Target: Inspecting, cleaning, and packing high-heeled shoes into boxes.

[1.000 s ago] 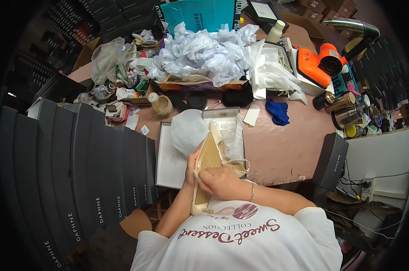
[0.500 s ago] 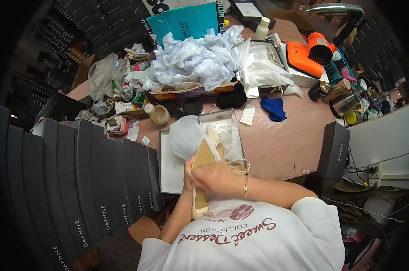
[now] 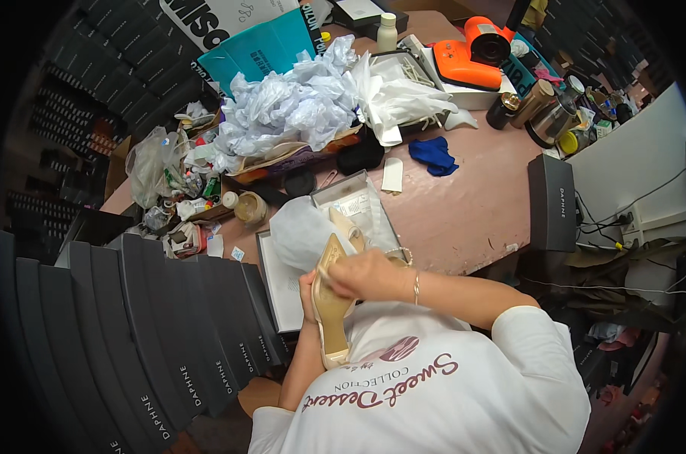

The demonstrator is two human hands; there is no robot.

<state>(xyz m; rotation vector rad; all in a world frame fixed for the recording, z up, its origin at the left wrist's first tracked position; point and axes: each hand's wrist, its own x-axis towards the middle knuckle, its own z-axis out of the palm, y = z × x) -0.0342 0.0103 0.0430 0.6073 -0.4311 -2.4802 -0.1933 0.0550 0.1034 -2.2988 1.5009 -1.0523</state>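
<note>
A pale beige pointed shoe [image 3: 333, 321] is held upright against my shirt, its sole turned up and its toe pointing away from me. My left hand [image 3: 308, 297] is wrapped round its left side. Across the sole, near the toe end, my right hand [image 3: 369, 277] presses with curled fingers; whether a small thing is in them is hidden. A pearl strand [image 3: 401, 253] shows just beyond that hand. Behind the shoe, a second light shoe [image 3: 346, 225] and a white tissue bundle [image 3: 304, 231] lie in a shoe box [image 3: 276, 281].
Stacked dark shoe boxes [image 3: 150, 325] stand along my left. Crumpled white paper [image 3: 286, 106] is heaped at the back, beside white sheets [image 3: 400, 94]. A blue cloth [image 3: 433, 156] and a white card [image 3: 392, 175] lie on the table. An orange device [image 3: 475, 57] stands farther right.
The whole view has tilted and shifted. Both hands keep the shoe in the same hold, and the right fingers have moved slightly on the sole.
</note>
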